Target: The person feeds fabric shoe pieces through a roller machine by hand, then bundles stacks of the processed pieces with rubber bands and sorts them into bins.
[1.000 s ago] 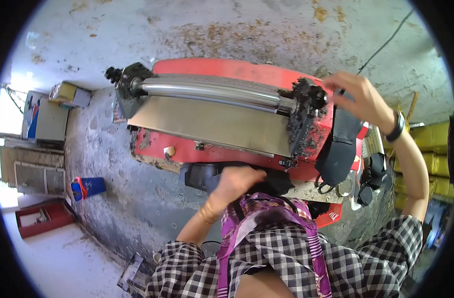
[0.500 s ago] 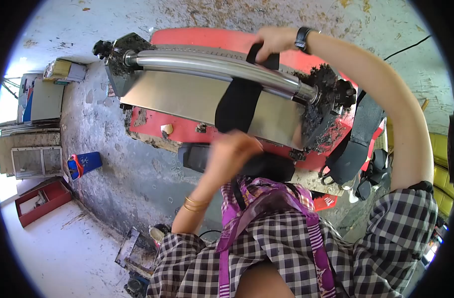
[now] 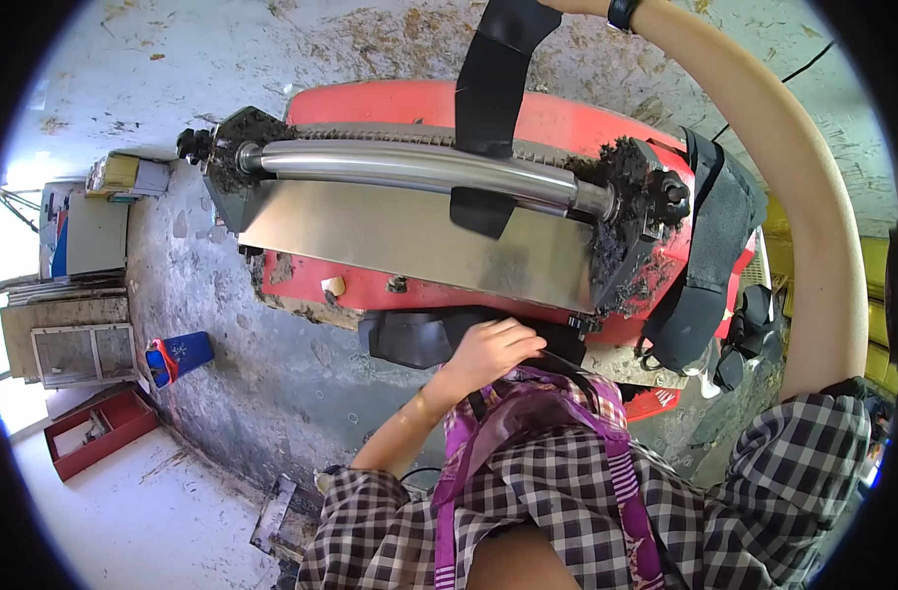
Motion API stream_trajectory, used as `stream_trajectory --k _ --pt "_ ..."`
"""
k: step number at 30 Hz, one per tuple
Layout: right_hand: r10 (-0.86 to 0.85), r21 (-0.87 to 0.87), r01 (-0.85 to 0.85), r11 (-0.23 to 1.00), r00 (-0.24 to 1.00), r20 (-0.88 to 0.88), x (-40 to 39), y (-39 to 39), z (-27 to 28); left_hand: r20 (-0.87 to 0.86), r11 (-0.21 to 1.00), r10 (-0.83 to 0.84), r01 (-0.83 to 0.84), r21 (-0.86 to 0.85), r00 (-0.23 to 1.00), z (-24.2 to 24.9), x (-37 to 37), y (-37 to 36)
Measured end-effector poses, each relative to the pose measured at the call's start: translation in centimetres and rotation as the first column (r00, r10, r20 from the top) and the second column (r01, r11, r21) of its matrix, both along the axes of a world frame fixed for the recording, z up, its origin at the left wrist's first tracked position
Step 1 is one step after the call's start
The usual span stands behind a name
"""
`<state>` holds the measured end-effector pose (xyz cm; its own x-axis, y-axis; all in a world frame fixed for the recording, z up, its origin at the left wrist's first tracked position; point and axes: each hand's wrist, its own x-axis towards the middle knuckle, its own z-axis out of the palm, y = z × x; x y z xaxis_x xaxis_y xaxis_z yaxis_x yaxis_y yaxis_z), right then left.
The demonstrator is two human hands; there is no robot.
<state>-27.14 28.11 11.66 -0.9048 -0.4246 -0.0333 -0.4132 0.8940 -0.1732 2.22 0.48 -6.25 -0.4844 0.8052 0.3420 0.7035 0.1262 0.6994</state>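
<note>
One black strip (image 3: 491, 93) threaded past the metal roller (image 3: 409, 167)

In the head view, a red tray (image 3: 113, 449) at the lower left holds a greyish item (image 3: 94, 427) too small to identify. Near it, a blue bin (image 3: 193, 354) shows something red at its mouth; its contents are hidden. A red basket (image 3: 655, 402) shows partly beside the purple apron (image 3: 488, 442).

The strip's lower end lies over the metal plate (image 3: 370, 231), short of the near edge. The plate extends on both sides of the strip, farther toward the picture's left. Dark scraps (image 3: 624, 197) cake the roller's ends. Grey floor (image 3: 262, 364) stretches between the red machine (image 3: 567, 115) and the blue bin.

The strip's long axis crosses the roller, its top leaning slightly right; the upper part rises behind the roller.

The right hand (image 3: 579, 6), cut by the view's top edge, pinches the strip's upper end. The left hand (image 3: 493, 349) is well apart from it, fingers curled beside a black piece (image 3: 409, 339); whether it grips anything, I cannot tell. More black pieces (image 3: 714, 231) lie at the machine's right end.
</note>
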Motion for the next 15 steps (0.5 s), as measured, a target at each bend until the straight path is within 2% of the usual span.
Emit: stream_trajectory --k 1,2,3,4,5,6,7,8,9,11,12,13,14,15 --pt "0.099 -0.03 -0.1 0.995 0.995 -0.021 -0.4 0.3 -0.9 0.084 0.993 0.104 -0.099 -0.061 0.991 2.2 -1.0 -1.1" --pt "0.291 -0.141 -0.302 0.943 0.952 -0.091 -1.3 1.0 -4.2 0.164 0.972 0.213 -0.193 -0.13 0.963 4.3 -2.0 -2.1" --pt "0.463 -0.233 -0.495 0.837 0.868 -0.18 -2.3 1.8 -6.9 0.231 0.908 0.404 -0.356 -0.221 0.885 6.2 -3.3 -2.6" --pt "0.374 -0.205 -0.378 0.903 0.925 -0.059 0.8 0.1 -6.3 0.275 0.807 0.58 -0.497 -0.317 0.767 7.4 -4.9 -2.5" --pt "0.408 -0.069 -0.402 0.913 0.903 0.133 2.0 -0.8 -6.7 0.239 0.763 0.633 -0.54 -0.355 0.737 7.4 -6.4 -2.0" --pt "0.361 -0.043 -0.372 0.927 0.855 0.373 3.0 -2.5 -7.2 0.203 0.715 0.681 -0.58 -0.391 0.703 7.3 -7.8 -1.5" --pt "0.416 -0.126 -0.405 0.906 0.788 0.455 4.0 -3.2 -8.1 0.198 0.704 0.696 -0.604 -0.373 0.69 7.5 -8.9 -0.8" --pt "0.375 -0.123 -0.377 0.918 0.727 0.575 5.0 -4.4 -8.1 0.195 0.695 0.709 -0.625 -0.357 0.677 7.7 -9.7 -0.1" --pt "0.346 -0.105 -0.354 0.929 0.734 0.585 5.7 -5.0 -8.7 0.193 0.686 0.72 -0.643 -0.34 0.666 7.8 -10.0 0.4" --pt "0.267 -0.065 -0.285 0.956 0.762 0.59 6.3 -5.3 -9.2 -0.063 0.703 0.709 -0.711 -0.012 0.702 8.1 -9.4 -0.4" --pt "0.22 -0.045 -0.239 0.97 0.783 0.582 6.4 -5.3 -9.3 -0.192 0.707 0.707 -0.69 0.155 0.68 8.3 -8.7 -0.9" --pt "0.172 -0.024 -0.193 0.981 0.803 0.571 6.4 -5.2 -9.2 0.114 0.774 0.625 -0.632 0.032 0.772 8.9 -6.3 -1.4" --pt "0.189 -0.048 -0.189 0.981 0.859 0.476 6.1 -4.8 -9.3 0.287 0.913 0.408 -0.393 -0.11 0.867 8.2 -4.2 -1.5" --pt "0.205 -0.071 -0.193 0.979 0.903 0.377 5.4 -4.0 -9.4 0.744 0.972 0.229 -0.188 -0.14 0.627 6.8 -1.9 -0.4"
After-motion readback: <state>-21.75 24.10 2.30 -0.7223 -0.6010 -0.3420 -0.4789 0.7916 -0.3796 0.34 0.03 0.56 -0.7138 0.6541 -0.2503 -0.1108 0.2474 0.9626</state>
